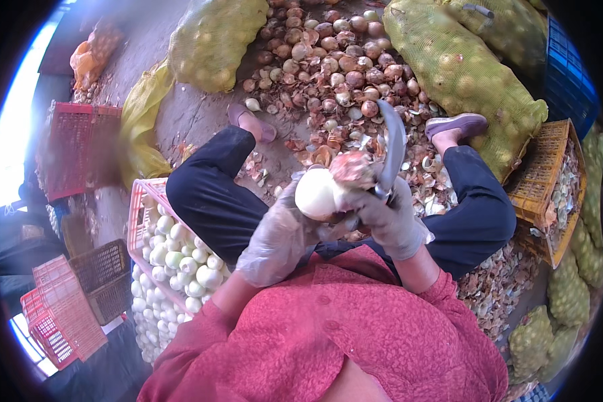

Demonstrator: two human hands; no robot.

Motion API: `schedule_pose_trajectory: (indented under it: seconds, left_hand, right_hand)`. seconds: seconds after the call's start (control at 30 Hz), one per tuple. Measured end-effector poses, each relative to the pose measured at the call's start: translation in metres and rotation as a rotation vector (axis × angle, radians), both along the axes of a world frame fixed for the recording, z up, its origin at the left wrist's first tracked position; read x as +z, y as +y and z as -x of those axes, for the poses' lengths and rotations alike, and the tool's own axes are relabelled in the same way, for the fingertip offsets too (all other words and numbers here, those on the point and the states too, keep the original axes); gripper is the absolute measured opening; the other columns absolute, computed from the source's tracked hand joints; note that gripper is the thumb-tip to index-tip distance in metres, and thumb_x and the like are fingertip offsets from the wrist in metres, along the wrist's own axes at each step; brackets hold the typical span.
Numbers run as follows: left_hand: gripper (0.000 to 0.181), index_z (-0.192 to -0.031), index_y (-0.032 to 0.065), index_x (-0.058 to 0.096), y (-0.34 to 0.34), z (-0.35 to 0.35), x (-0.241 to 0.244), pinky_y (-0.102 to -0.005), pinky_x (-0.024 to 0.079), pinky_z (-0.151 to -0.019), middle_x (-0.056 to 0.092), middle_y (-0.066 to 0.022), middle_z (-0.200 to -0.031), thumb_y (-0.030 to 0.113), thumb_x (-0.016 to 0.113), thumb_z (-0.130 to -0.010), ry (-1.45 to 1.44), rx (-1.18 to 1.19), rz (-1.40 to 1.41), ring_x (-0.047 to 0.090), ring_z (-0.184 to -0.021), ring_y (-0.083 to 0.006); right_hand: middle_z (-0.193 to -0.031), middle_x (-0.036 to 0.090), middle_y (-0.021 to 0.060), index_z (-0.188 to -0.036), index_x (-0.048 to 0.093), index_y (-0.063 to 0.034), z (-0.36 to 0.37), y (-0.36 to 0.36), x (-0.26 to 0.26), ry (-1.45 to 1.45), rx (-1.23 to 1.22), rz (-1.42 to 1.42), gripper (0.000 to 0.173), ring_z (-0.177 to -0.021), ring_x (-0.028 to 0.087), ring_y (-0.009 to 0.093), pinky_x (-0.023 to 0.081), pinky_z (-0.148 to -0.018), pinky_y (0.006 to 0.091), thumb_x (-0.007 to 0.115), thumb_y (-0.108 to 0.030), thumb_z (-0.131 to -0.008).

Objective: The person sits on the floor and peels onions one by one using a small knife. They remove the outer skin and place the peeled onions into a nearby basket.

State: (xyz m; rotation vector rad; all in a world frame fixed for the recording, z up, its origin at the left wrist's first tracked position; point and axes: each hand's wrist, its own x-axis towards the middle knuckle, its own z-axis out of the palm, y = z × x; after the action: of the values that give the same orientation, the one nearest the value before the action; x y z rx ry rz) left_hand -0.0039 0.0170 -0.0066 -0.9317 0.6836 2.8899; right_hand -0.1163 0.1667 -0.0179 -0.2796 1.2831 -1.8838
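Observation:
A white peeled onion rests in the grasp of my left hand, which wears a thin clear plastic glove. My gloved right hand grips a knife with a curved metal blade that points up and away from me. Loose brownish-pink skin hangs between the onion and the blade, against the right hand's fingers. Both hands are close together above my lap. The knife's handle is mostly hidden in the right fist, and the left fingertips are behind the onion.
Unpeeled onions and loose skins cover the floor ahead. Yellow mesh sacks of onions stand around them. By my left knee is a pink crate with peeled onions. An orange crate holding skins tilts at my right.

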Motion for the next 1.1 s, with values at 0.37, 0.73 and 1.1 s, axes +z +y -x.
schedule_pose_trajectory:
  seconds: [0.37,0.73,1.1]
  left_hand:
    - [0.087,-0.144,0.0042,0.044,-0.009,0.01,0.005,-0.0373,0.056,-0.099,0.054,-0.0119,-0.137,-0.007,0.086,-0.069,-0.1,-0.187,0.405,0.06,-0.123,-0.0236]
    - [0.07,-0.14,0.0002,0.046,-0.003,-0.009,-0.006,-0.035,0.057,-0.093,0.06,-0.0146,-0.133,-0.003,0.081,-0.08,0.045,-0.187,0.612,0.064,-0.115,-0.0224]
    - [0.056,-0.123,0.0041,0.057,-0.016,0.001,-0.002,-0.0437,0.055,-0.105,0.068,-0.0145,-0.115,0.053,0.065,-0.096,-0.118,0.338,-0.168,0.069,-0.099,-0.0256]
  right_hand:
    - [-0.096,0.073,0.0088,-0.116,0.066,0.0041,0.004,0.009,-0.001,-0.238,0.077,0.123,0.032,-0.067,0.067,0.013,0.048,-0.052,0.0232,0.075,-0.006,-0.086]
    - [-0.099,0.064,0.0076,-0.122,0.061,-0.0027,-0.016,0.032,-0.028,0.875,-0.026,-0.286,0.036,-0.092,0.065,0.021,0.053,-0.078,0.034,0.062,-0.029,-0.096]
    - [-0.115,0.069,0.0111,-0.141,0.056,-0.003,0.039,0.071,-0.054,0.699,0.0,-0.658,0.058,-0.088,0.07,0.017,0.059,-0.076,0.0288,0.076,0.0,-0.087]
